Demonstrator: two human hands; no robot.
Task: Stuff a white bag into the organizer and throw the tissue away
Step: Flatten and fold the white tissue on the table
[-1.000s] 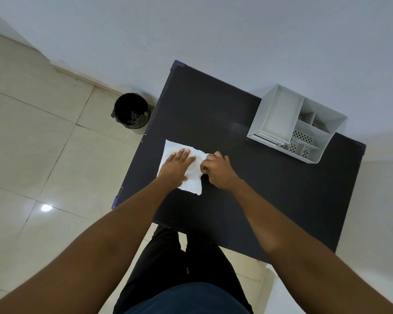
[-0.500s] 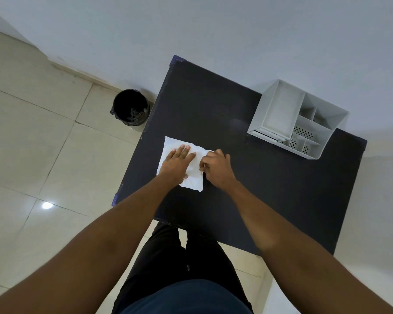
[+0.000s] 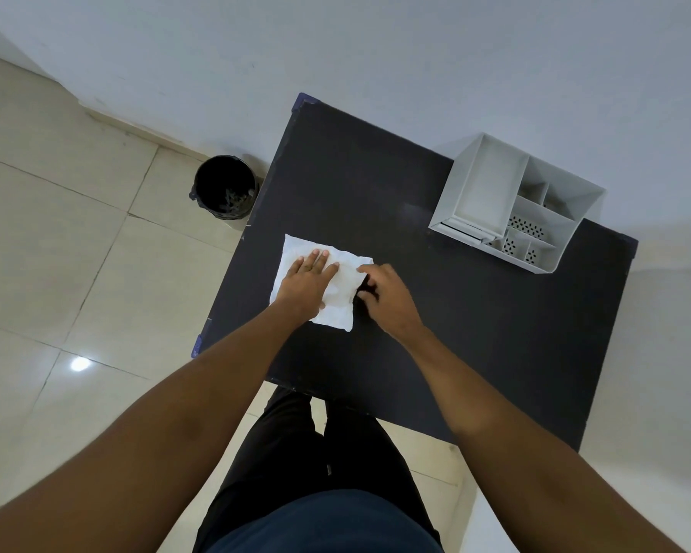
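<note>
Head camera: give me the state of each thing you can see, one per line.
White sheet: lying flat on the table, wrinkled.
Left hand: open, palm pressed flat on the sheet.
Right hand: fingers curled at the sheet's right edge; grip cannot be told.
Organizer: upright at the table's far right; visible compartments look empty.
Bin: on the floor, open, black liner.
Table: dark top.

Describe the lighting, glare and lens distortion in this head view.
Head view: soft, even light; one bright glare spot on the floor tile; wide-angle lens bends the table edges and stretches the forearms; left hand and white sheet stay sharp, with faint shadow beneath the right hand.
</note>
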